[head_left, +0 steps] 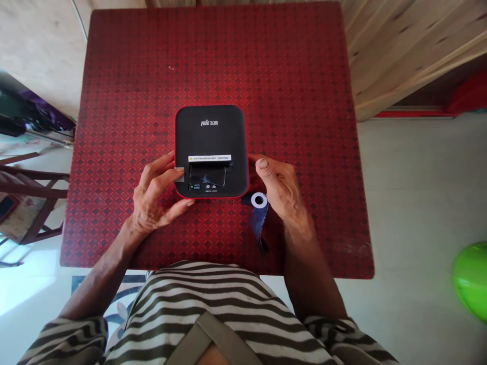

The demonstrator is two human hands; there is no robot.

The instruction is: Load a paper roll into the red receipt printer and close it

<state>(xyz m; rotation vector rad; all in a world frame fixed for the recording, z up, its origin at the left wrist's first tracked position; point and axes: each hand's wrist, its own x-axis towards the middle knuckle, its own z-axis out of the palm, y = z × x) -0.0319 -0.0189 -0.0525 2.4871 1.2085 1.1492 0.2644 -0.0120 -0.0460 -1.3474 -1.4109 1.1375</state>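
Observation:
A small black receipt printer with red sides sits in front of me, its white logo facing up. From its slot hangs a short dark strip. My left hand grips the left side, index finger by a grey tab and thumb along the near edge. At the right side, the fingers of my right hand are against the printer, partly hidden, with the thumb raised. Just below that hand lies a roll with a white end face and a dark blue loose tail.
The table has a red patterned cover and wooden panels behind it. A dark wooden chair stands to the left. On the floor at right is a bright green round object, partly cut off.

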